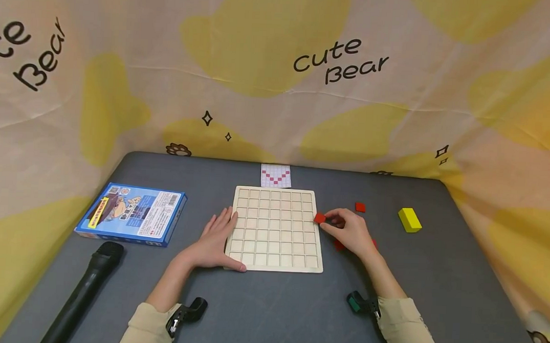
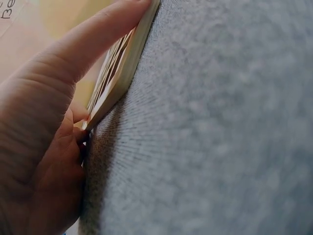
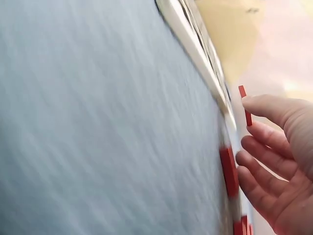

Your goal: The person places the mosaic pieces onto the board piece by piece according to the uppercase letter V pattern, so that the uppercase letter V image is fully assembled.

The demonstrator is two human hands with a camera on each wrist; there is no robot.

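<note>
A square wooden grid board lies in the middle of the grey table. My left hand rests along its left side, fingers stretched, with the thumb on the near left corner; the left wrist view shows the thumb across the board's edge. Between thumb and index finger, my right hand pinches a small red square tile by the board's right edge. In the right wrist view this tile is seen edge-on, raised off the table. Other red tiles lie beneath that hand, partly hidden by it in the head view.
Behind the board lies a pattern card with pink squares in a V shape. One red tile and a yellow block are to the right. A blue box and a black microphone lie at left.
</note>
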